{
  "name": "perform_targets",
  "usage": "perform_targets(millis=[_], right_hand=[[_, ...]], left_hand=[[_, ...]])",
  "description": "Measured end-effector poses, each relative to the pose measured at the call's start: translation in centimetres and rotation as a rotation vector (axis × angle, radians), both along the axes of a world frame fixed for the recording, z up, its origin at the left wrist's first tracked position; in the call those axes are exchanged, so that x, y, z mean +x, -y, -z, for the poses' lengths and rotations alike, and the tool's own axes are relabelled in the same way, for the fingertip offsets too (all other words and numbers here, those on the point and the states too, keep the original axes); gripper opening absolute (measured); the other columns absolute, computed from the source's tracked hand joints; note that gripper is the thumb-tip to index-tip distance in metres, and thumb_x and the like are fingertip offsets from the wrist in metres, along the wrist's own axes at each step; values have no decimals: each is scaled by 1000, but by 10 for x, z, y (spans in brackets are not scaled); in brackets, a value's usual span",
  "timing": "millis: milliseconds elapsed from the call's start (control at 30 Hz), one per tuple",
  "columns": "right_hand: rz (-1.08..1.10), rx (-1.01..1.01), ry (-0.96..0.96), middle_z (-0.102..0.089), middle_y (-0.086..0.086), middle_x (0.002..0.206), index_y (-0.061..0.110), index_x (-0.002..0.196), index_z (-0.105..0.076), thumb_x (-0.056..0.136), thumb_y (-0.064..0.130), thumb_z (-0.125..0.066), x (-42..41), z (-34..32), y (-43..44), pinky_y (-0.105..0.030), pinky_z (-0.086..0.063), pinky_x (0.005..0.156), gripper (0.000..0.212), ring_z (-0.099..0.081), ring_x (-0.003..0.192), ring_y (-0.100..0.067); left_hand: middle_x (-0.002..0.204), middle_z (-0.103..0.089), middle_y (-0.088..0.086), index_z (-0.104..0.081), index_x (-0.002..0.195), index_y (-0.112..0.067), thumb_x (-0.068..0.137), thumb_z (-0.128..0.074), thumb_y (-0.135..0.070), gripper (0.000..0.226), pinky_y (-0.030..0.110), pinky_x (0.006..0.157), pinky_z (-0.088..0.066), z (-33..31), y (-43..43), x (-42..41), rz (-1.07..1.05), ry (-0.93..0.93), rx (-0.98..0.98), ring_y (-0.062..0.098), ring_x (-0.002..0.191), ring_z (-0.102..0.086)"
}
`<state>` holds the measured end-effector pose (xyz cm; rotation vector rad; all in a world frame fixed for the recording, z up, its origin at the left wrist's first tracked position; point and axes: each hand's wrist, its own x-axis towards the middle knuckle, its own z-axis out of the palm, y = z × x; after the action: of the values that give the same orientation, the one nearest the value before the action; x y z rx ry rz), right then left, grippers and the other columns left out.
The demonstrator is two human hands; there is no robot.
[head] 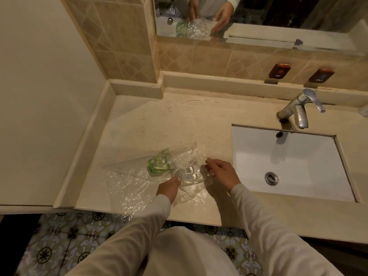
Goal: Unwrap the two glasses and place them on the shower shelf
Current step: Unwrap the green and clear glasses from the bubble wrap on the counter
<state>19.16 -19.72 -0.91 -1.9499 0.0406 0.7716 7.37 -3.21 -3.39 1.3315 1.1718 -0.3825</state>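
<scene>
A green glass [161,163] lies on its side on the beige counter [151,124], on crinkled clear plastic wrap [131,188]. Right of it lies a clear glass [190,173], also on its side and partly inside the wrap. My left hand [168,188] rests on the wrap with its fingertips at the clear glass's near left side. My right hand [221,171] pinches an edge of the wrap at the clear glass's right side. Whether the left hand grips the wrap is hidden by its back.
A white sink [288,162] with a chrome tap [300,110] lies to the right of the glasses. A mirror [258,14] and a glass shelf [262,37] run along the tiled back wall. A patterned floor [65,244] shows below the counter edge.
</scene>
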Motion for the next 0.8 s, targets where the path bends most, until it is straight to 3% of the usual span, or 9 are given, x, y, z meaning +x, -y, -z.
perform_targets(millis=[67, 167, 200, 267, 367, 500, 600, 700, 800], right_hand=[[12, 12, -1, -77, 5, 96, 28, 93, -78, 98, 48, -57, 1, -2, 1, -32, -53, 93, 29, -70, 95, -15], [87, 76, -20, -73, 3, 87, 15, 100, -77, 101, 37, -58, 0, -8, 4, -11, -48, 69, 30, -66, 83, -11], [100, 87, -15, -72, 3, 85, 13, 100, -77, 101, 36, -59, 0, -7, 5, -9, -47, 66, 29, -65, 81, -11], [95, 84, -4, -74, 3, 89, 16, 100, -78, 100, 37, -59, 0, -8, 5, -15, -46, 70, 28, -67, 83, -11], [72, 78, -32, -76, 3, 98, 21, 98, -78, 100, 38, -60, 0, -6, 6, -16, -47, 76, 25, -68, 92, -10], [-1, 105, -37, -75, 6, 99, 12, 112, -76, 94, 20, -70, -3, -3, 6, -8, -53, 77, 20, -68, 91, 1], [-79, 72, -22, -77, 0, 98, 15, 109, -76, 89, 13, -75, -3, 2, 5, -11, -53, 79, 19, -71, 88, -1], [-34, 70, -11, -73, -10, 88, 3, 94, -76, 90, -3, -69, 0, 2, 1, -10, -51, 68, 10, -69, 77, -10], [33, 109, -42, -66, -14, 77, -14, 96, -71, 92, -12, -60, 6, 1, 3, -10, -50, 56, 12, -65, 58, -1]], left_hand=[[117, -64, 21, -70, 111, -9, 88, -54, -31, 36, 34, 86, -44, -6, 2, 3, 33, 3, 2, 34, 107, -61], [91, -63, 25, -67, 66, -19, 69, -56, -31, 17, 29, 64, -35, -12, 4, 1, -65, 39, -13, 22, 72, -54], [92, -65, 24, -67, 68, -22, 73, -61, -30, 12, 28, 64, -37, -10, 4, -1, -119, 53, -42, 17, 71, -54], [103, -71, 10, -69, 92, -23, 88, -63, -26, 8, 31, 77, -49, -7, 6, -5, -178, 59, -128, 14, 89, -62], [122, -62, 4, -63, 124, -14, 98, -55, -18, 27, 38, 97, -48, 0, 10, -3, -114, 60, -164, 19, 111, -55], [120, -57, 4, -62, 113, -29, 99, -51, -22, 19, 34, 88, -44, -6, 14, 8, -12, 34, -135, 22, 108, -50], [122, -60, 3, -63, 121, -29, 96, -54, -33, 26, 36, 91, -46, 0, 14, 10, 38, 8, -108, 21, 106, -54], [125, -64, 4, -65, 116, -30, 93, -55, -40, 27, 43, 100, -48, 5, 11, 10, 63, -17, -74, 22, 107, -57], [139, -56, 4, -59, 133, -31, 98, -49, -32, 36, 46, 107, -44, 8, 9, 9, 127, 5, -59, 26, 124, -53]])
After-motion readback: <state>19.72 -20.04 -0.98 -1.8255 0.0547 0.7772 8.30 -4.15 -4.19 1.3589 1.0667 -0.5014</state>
